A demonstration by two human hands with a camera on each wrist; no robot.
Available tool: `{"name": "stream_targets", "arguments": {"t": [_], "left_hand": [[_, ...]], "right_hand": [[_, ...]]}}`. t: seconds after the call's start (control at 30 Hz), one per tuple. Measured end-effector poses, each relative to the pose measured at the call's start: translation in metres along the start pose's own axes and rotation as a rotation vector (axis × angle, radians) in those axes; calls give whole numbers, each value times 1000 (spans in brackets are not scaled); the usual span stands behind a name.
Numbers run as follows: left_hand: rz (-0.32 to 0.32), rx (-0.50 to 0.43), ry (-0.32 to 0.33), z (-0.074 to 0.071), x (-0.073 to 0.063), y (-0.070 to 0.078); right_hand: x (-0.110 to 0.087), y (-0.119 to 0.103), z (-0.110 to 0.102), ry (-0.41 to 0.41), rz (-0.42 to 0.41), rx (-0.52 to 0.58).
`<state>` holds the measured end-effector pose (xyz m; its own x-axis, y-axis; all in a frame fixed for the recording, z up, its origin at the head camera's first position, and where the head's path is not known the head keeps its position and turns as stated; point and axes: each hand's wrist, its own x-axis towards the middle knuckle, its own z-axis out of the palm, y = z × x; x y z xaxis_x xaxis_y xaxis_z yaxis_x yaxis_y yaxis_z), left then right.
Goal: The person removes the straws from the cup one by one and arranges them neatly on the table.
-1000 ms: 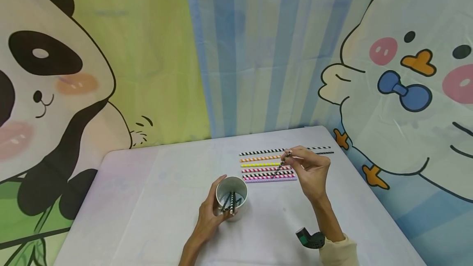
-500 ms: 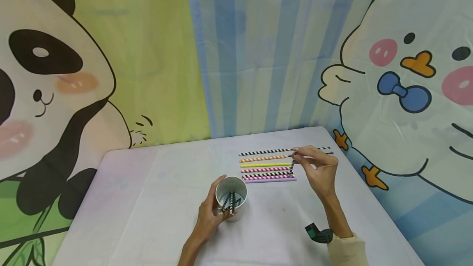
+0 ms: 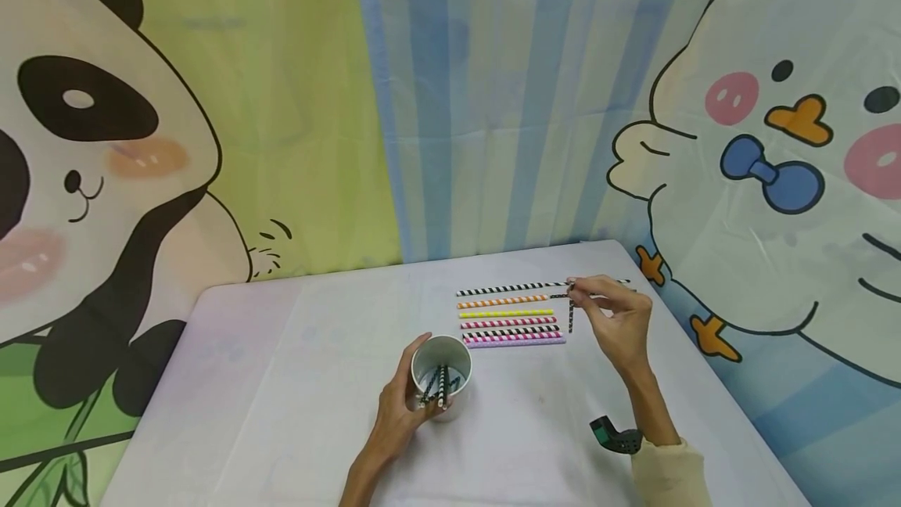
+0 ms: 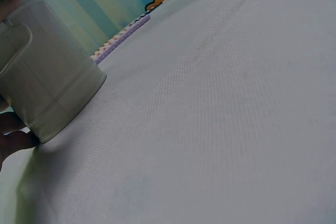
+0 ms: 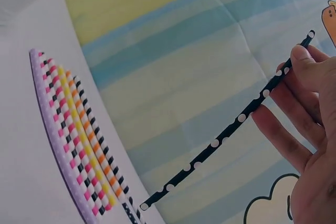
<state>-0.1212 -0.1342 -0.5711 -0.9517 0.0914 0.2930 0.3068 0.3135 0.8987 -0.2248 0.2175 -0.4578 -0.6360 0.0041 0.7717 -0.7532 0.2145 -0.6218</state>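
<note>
My left hand (image 3: 394, 413) grips a white cup (image 4: 58, 72) around its side. The cup is tilted toward me, and several black-and-white paper straws (image 3: 442, 387) stand inside. Farther right, my right hand (image 3: 618, 327) pinches a black straw with white dots (image 5: 215, 143) near its upper end, between thumb and fingers. Its lower end hangs by the right ends of a row of striped straws. At the back of that row lies a long black-and-white line of straw (image 3: 507, 289); orange (image 3: 503, 302), yellow (image 3: 507, 314), red, black, pink and purple (image 3: 521, 343) ones follow toward me.
Another dark straw (image 3: 558, 296) lies in line with the orange one, partly hidden by my right hand. A white cloth (image 3: 281, 390) covers the table. Curtains with a panda (image 3: 176, 249) and a chick (image 3: 746, 257) hang behind its edges. A black device (image 3: 615, 436) sits at my right wrist.
My right hand has moved right with the dotted straw, which now hangs nearly vertical past the row's right ends instead of slanting over it. The left hand and cup have stayed put.
</note>
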Motion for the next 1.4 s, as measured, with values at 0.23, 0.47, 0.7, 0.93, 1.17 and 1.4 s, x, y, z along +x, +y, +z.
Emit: {"name": "stream_targets", "arguments": {"t": [0.23,0.47,0.7,0.93,1.17,1.4], "left_hand": [[0,5,5,0,0,-1],[3,9,4,0,0,-2],[-25,-7,1,1,0,0],[-40,-12,7,1,1,3],[-46,-1,11,1,1,3],[-39,5,18,1,1,2]], "right_hand": [[-1,13,-6,-34,-2,-164],[-4,27,-11,-93,25,-247],[-4,49,-18,-162,13,-337],[-4,64,-22,-313,-15,-583],[-7,72,-23,-448,-33,-738],[-11,82,-25,-511,3,-793]]}}
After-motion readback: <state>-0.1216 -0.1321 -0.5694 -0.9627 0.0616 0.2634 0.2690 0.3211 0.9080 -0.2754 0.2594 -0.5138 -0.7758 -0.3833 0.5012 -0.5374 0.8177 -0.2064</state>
